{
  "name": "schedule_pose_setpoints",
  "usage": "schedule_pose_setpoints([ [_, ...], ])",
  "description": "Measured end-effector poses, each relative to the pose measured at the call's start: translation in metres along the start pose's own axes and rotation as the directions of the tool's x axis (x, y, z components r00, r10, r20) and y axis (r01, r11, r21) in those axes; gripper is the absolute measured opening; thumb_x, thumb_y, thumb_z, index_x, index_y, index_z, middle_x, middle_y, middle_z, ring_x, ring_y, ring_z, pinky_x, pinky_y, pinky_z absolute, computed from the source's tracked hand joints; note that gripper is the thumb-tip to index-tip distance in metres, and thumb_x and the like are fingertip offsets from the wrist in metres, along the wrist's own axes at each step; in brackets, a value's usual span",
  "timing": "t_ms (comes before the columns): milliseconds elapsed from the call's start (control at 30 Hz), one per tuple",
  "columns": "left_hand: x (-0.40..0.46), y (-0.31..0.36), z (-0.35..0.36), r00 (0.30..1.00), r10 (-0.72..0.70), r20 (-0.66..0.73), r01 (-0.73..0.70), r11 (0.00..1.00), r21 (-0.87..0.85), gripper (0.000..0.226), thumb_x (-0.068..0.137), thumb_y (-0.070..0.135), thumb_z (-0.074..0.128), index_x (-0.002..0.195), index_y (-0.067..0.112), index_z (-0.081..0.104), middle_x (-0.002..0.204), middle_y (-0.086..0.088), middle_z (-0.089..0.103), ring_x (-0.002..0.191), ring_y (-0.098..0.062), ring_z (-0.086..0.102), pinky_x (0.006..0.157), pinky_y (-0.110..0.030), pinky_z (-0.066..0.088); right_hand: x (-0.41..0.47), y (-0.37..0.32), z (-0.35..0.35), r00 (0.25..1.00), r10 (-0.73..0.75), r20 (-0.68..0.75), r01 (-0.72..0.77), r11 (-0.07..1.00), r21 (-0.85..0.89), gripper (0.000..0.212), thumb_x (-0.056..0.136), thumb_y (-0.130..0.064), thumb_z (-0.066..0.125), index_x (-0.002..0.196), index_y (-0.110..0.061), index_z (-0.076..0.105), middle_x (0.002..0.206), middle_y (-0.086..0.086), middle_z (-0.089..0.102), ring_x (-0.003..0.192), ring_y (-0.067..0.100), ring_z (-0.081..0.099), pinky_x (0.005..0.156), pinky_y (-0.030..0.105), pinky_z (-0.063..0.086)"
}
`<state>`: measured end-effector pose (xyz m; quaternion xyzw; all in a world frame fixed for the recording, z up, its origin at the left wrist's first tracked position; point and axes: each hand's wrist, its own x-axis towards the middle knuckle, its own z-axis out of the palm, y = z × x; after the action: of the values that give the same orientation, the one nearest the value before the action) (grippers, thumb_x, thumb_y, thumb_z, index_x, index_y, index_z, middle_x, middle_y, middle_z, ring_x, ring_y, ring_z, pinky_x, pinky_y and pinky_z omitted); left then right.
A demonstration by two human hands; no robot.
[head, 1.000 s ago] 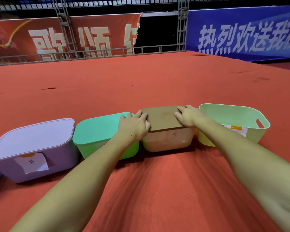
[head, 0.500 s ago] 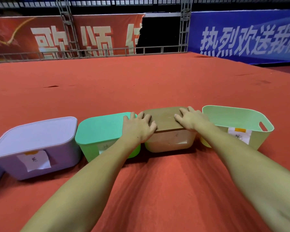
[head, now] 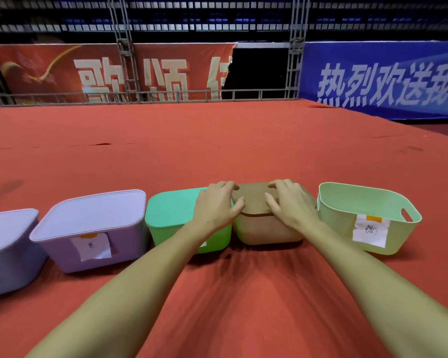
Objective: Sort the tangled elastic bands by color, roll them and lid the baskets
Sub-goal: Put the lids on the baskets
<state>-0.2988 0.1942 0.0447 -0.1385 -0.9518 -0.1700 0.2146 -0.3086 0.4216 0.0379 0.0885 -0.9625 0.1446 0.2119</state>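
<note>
A row of baskets stands on the red carpet. The brown lid lies on the beige basket in the middle. My left hand presses on the lid's left side and my right hand on its right side, fingers spread and bent over the top. Left of it stands a green basket with a green lid, then a lilac basket with its lid, then another lilac lidded one at the edge. On the right, a pale green basket stands without a lid. No elastic bands show.
Paper labels hang on the lilac and pale green baskets' fronts. The red carpet stretches far behind the row to a metal railing and banners. The carpet is wrinkled just in front of the beige basket.
Both hands have moved inward across the brown lid, from its outer edges toward its middle. The view has shifted right and down, so a second lilac basket shows at left.
</note>
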Motion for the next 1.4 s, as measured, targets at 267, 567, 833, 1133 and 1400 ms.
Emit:
schedule_pose_setpoints([
  [267, -0.076, -0.019, -0.069, 0.991, -0.038, -0.129, 0.028, 0.996, -0.083, 0.049, 0.094, 0.063, 0.046, 0.12, 0.028, 0.069, 0.12, 0.01, 0.073, 0.112, -0.02, 0.063, 0.092, -0.045, 0.052, -0.051, -0.096, -0.037, 0.997, -0.064, -0.051, 0.076, 0.957, 0.28, 0.048, 0.098, -0.064, 0.051, 0.129, -0.029, 0.06, 0.127, -0.009, 0.064, 0.121, 0.017, 0.056, 0.097, 0.041, 0.048],
  [567, -0.184, -0.087, -0.153, 0.974, -0.153, -0.17, 0.14, 0.986, -0.085, 0.058, 0.099, 0.072, 0.027, 0.119, 0.034, 0.066, 0.106, 0.014, 0.071, 0.105, -0.017, 0.063, 0.085, -0.041, 0.05, -0.104, -0.22, -0.019, 0.99, -0.137, 0.034, 0.107, 0.884, 0.454, 0.065, 0.087, -0.085, 0.045, 0.125, -0.034, 0.06, 0.123, -0.016, 0.065, 0.121, 0.01, 0.06, 0.099, 0.044, 0.052],
  [833, -0.286, -0.186, -0.197, 0.935, -0.262, -0.238, 0.271, 0.963, 0.006, 0.039, 0.107, 0.062, 0.036, 0.108, 0.037, 0.066, 0.102, 0.019, 0.071, 0.099, -0.01, 0.064, 0.075, -0.037, 0.047, -0.138, -0.345, 0.024, 0.949, -0.288, 0.13, 0.178, 0.826, 0.534, 0.055, 0.089, -0.081, 0.047, 0.121, -0.038, 0.059, 0.12, -0.019, 0.066, 0.116, 0.004, 0.06, 0.098, 0.042, 0.052],
  [1133, -0.381, -0.315, -0.209, 0.836, -0.453, -0.309, 0.513, 0.845, 0.148, 0.03, 0.096, 0.059, 0.054, 0.09, 0.032, 0.065, 0.089, 0.016, 0.072, 0.088, -0.015, 0.067, 0.064, -0.035, 0.051, -0.167, -0.458, 0.091, 0.837, -0.477, 0.269, 0.273, 0.789, 0.55, 0.05, 0.091, -0.08, 0.047, 0.122, -0.041, 0.054, 0.119, -0.02, 0.063, 0.114, 0.006, 0.059, 0.099, 0.041, 0.051],
  [1400, -0.463, -0.425, -0.203, 0.629, -0.699, -0.341, 0.777, 0.582, 0.24, 0.039, 0.083, 0.043, 0.088, 0.095, 0.016, 0.063, 0.097, -0.007, 0.066, 0.094, -0.037, 0.065, 0.074, -0.047, 0.052, -0.183, -0.522, 0.148, 0.731, -0.564, 0.385, 0.285, 0.765, 0.578, 0.049, 0.095, -0.077, 0.045, 0.126, -0.04, 0.054, 0.124, -0.018, 0.063, 0.117, 0.011, 0.058, 0.099, 0.044, 0.05],
])
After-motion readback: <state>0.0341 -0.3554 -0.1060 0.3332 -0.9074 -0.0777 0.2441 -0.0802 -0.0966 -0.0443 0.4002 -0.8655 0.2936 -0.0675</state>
